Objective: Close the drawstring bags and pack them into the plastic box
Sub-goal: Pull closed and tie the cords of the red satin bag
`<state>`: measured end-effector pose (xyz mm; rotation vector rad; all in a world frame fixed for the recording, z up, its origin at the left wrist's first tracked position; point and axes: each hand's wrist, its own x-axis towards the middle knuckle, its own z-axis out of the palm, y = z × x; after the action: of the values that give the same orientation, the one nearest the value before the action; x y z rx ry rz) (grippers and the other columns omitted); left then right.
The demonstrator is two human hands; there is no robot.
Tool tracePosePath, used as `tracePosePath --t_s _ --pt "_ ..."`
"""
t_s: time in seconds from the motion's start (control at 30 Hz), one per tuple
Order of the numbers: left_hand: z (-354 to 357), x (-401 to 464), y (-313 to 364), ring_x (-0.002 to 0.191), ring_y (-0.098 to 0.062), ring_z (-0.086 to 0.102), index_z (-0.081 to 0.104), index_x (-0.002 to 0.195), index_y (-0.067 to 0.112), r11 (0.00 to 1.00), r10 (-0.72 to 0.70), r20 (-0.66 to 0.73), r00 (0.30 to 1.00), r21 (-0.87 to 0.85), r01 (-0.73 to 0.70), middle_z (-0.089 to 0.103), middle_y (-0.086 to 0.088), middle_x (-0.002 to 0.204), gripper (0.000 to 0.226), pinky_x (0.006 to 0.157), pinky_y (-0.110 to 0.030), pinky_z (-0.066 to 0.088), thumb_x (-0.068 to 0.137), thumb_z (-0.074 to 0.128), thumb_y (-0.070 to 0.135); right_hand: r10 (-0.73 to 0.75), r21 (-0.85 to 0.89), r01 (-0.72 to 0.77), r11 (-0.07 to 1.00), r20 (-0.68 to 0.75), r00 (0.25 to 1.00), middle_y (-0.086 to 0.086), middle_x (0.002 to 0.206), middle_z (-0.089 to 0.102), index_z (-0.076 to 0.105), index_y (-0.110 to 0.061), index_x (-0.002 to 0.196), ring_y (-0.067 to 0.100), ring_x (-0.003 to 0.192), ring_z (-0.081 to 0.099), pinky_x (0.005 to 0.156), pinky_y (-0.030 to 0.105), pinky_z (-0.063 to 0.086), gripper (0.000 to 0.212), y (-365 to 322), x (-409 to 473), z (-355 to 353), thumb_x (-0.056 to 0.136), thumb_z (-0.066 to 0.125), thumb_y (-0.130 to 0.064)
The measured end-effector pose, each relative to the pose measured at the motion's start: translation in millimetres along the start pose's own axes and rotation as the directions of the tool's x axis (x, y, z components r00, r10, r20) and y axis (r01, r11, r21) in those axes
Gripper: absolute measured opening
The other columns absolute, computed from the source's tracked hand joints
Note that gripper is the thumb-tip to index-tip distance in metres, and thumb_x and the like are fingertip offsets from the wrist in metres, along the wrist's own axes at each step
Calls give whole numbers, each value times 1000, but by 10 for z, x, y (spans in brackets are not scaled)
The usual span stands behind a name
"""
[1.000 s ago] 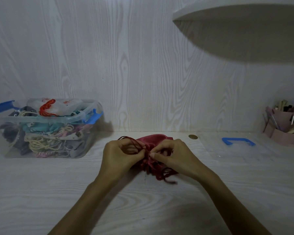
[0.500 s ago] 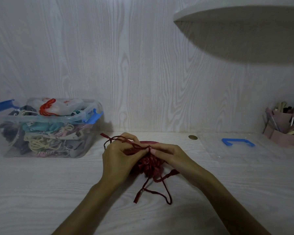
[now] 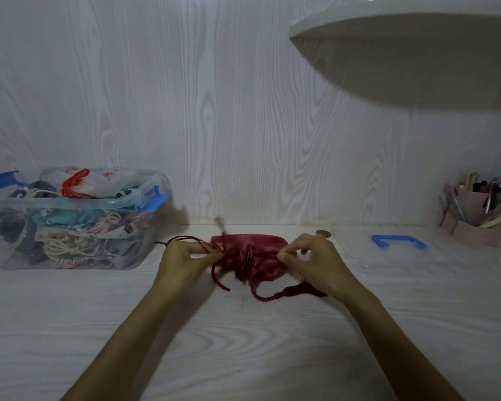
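Red drawstring bag lies on the table at centre, long axis left to right, gathered mouth facing the person. Left hand pinches a red cord at the bag's left end — fingers curled. Right hand pinches the other cord at the right end; its slack loops on the table. Clear plastic box — full of bags — stands well apart, far left.
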<state>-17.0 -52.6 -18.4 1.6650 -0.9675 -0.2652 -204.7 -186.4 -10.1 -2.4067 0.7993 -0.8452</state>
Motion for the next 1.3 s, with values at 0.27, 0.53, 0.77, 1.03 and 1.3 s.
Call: tracePosePath --t_s 0.27,0.53,0.77,1.03,1.3 --pt "-180 11 -10 64 -3 63 75 69 26 945 -237 252 938 284 162 69 11 74 23 66 -22 52 75 70 48 64 156 -112 981 287 956 -10 85 68 69 -23 103 -2 74 61 72 15 48 20 12 27 -101 83 69 -27" --pt "-827 180 464 91 -4 63 59 124 20 691 -240 447 862 702 -172 65 2 119 42 70 -11 51 83 70 21 121 -343 74 937 512 850 -4 147 34 36 -32 140 18 134 35 107 31 35 80 -60 310 -670 72 79 -36" --pt "-445 463 39 147 -16 -3 -17 146 35 577 -258 651 714 696 -427 -16 8 158 129 120 -38 11 63 82 49 258 -548 249 799 686 681 -7 156 -22 -20 -45 142 19 145 -13 117 54 4 131 -104 540 -181 56 76 -66" --pt "-107 513 91 138 -13 32 14 150 27 716 -11 728 686 485 -503 31 4 151 94 113 -20 23 79 74 18 -31 -223 166 961 508 861 10 87 64 63 -9 75 14 72 56 65 24 42 42 86 364 130 73 73 -50" --pt "-449 67 648 58 -1 59 68 87 7 923 -50 605 794 332 -195 64 2 67 8 59 -22 51 82 71 13 2 274 -143 951 458 889 1 80 73 70 -11 91 12 75 68 66 19 51 11 -389 -83 -367 81 72 -16"
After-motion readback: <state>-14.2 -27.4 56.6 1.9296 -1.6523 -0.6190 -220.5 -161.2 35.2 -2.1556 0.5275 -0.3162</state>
